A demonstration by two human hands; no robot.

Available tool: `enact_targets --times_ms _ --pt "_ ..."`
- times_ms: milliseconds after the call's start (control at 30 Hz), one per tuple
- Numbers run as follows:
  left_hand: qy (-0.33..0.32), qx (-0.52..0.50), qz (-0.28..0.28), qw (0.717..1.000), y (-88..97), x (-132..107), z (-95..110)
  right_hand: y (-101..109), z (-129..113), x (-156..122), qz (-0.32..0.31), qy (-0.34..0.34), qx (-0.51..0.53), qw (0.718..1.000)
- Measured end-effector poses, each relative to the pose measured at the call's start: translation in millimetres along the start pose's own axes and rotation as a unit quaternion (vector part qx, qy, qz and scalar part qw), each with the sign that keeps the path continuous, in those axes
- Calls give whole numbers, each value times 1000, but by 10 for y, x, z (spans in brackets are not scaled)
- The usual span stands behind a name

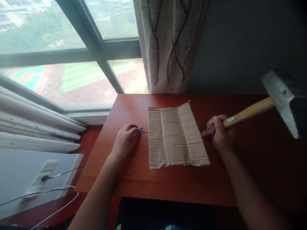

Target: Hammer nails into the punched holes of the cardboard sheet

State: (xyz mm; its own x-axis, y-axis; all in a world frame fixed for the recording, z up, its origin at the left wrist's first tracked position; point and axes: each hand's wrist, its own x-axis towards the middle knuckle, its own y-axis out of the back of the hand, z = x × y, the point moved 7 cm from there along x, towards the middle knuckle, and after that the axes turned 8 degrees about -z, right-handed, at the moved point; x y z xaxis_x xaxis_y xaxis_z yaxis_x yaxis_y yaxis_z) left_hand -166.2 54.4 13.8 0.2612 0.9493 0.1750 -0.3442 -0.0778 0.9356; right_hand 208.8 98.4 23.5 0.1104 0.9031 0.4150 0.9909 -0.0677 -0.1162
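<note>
Hammer (254,109) in our right hand (219,132), head (280,100) toward the upper right.
We close the right hand around the wooden handle, to the right of the cardboard (174,143); the long axis slants from the butt, just beside the cardboard's right edge, up to the head. Our left hand (124,136) is half curled over the nails (143,131), left of the cardboard; we cannot tell whether it grips them. Some shanks point rightward across a narrow gap to the cardboard. A strip of worktop (144,183) separates the cardboard's near edge from the front edge.
</note>
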Motion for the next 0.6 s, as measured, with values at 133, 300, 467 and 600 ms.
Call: enact_targets --times_ms 133,300,467,600 --pt "-11 -1 -1 1000 -15 -6 15 1 0 -1 0 1 1 1000" --pt "-9 -7 -4 1000 -11 -5 30 -3 0 -6 0 -4 3 1000" --pt "-8 -16 -8 1000 -20 -19 37 4 10 -12 0 -11 0 1000" --pt "-3 -14 -13 1000 -38 -23 38 12 19 -10 3 -15 -4 1000"
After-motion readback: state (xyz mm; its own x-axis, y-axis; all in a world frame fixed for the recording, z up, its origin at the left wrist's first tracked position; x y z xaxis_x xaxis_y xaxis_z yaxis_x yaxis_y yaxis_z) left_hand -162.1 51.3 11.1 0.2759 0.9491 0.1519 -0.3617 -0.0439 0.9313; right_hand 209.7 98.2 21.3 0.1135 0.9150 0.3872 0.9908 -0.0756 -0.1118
